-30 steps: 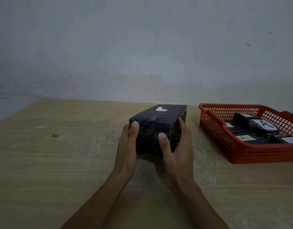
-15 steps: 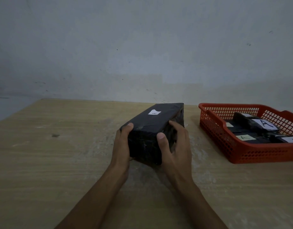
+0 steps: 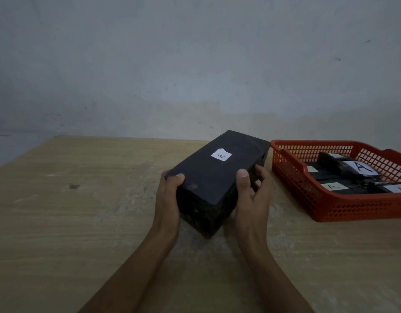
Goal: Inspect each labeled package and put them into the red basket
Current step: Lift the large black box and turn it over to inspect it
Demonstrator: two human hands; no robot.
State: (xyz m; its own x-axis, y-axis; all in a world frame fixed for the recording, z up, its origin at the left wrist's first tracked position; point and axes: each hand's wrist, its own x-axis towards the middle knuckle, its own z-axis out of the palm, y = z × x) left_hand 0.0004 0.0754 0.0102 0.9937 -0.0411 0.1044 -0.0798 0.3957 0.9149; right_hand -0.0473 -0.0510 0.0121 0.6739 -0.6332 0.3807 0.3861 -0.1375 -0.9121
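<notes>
A large black wrapped package (image 3: 214, 177) is held above the table, its top face tilted toward me, showing a small white label marked "A" (image 3: 221, 154). My left hand (image 3: 167, 199) grips its near left corner with the thumb on top. My right hand (image 3: 251, 199) grips the right side, thumb on the top edge and fingers curled round the side. The red basket (image 3: 317, 199) stands just to the right of the package and holds several black packages with "A" labels (image 3: 344, 170).
The wooden table (image 3: 82, 211) runs left and toward me from the hands. A grey wall (image 3: 195, 64) stands behind its far edge. The basket's right end runs out of the frame.
Both hands have lifted the package and tilted its top face toward me, so the "A" label now reads clearly. The far end has swung right, closer to the basket.
</notes>
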